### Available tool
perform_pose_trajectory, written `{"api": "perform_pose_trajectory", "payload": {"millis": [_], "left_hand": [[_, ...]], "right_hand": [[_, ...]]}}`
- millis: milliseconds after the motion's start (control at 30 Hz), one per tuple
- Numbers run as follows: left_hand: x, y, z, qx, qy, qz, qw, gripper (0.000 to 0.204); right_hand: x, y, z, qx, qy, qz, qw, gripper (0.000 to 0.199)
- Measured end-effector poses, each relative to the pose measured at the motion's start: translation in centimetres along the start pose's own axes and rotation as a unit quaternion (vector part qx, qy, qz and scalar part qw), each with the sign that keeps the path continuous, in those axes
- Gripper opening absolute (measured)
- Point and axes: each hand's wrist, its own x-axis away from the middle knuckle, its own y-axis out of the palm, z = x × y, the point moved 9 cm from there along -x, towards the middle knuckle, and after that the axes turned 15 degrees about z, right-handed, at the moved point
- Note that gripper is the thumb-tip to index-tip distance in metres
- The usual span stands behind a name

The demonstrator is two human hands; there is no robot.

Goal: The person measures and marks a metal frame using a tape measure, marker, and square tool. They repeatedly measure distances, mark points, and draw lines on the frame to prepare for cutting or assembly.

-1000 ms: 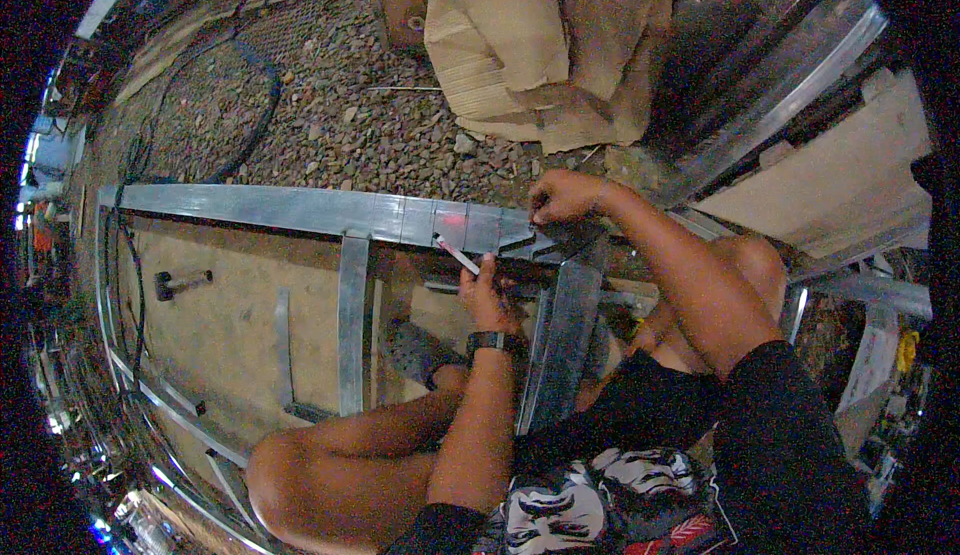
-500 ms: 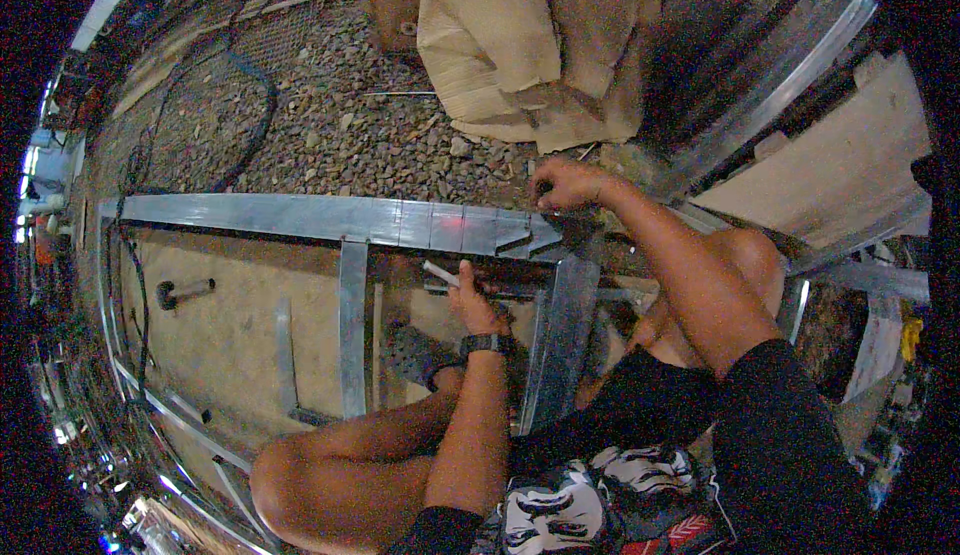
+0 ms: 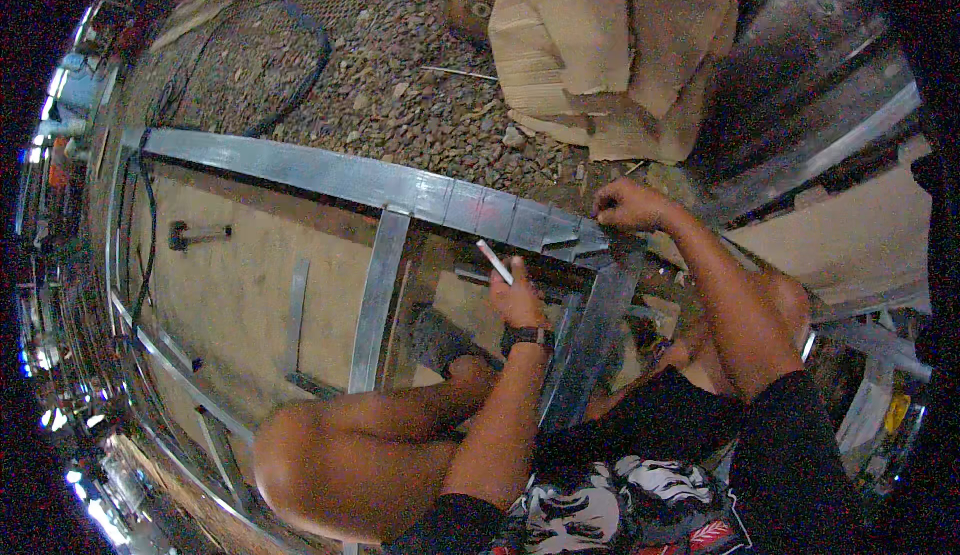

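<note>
My left hand (image 3: 518,302), with a dark watch on the wrist, is closed round a slim white stick (image 3: 496,263), whose exact kind I cannot make out. It is just on my side of a silver metal tube (image 3: 340,173), not touching it. Dark lines cross the tube's right part, and zigzag notches (image 3: 575,246) show near its right end. My right hand (image 3: 632,205) is by that end with its fingers curled. Whether it holds anything small is hidden. The tube forms the far side of a metal frame with a crosspiece (image 3: 380,300).
A hammer (image 3: 200,233) lies on the board inside the frame. Beyond the tube are gravel (image 3: 400,75), a dark cable (image 3: 322,50) and torn cardboard (image 3: 610,55). My bent legs are close to the frame. Metal sheets (image 3: 790,65) lean at the right.
The view has swung, so the frame appears shifted right and more slanted. The white stick in my left hand points more steeply up. My right hand stays near the tube's notched end.
</note>
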Motion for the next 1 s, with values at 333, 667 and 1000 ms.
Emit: {"api": "perform_pose_trajectory", "payload": {"millis": [333, 667, 1000], "left_hand": [[3.1, 3.4, -5.6, 0.19, -0.255, -0.148, 0.937, 0.041], [2.7, 4.8, -7.5, 0.137, -0.231, -0.181, 0.946, 0.046], [2.5, 4.3, -8.0, 0.169, -0.293, -0.207, 0.918, 0.04]], "right_hand": [[-0.6, -0.2, -2.3, -0.011, -0.039, 0.02, 0.999, 0.024], [-1.1, -0.3, -0.6, -0.015, -0.015, 0.018, 1.0, 0.033], [-1.5, -0.2, -1.0, 0.004, -0.037, 0.028, 0.999, 0.029]]}}
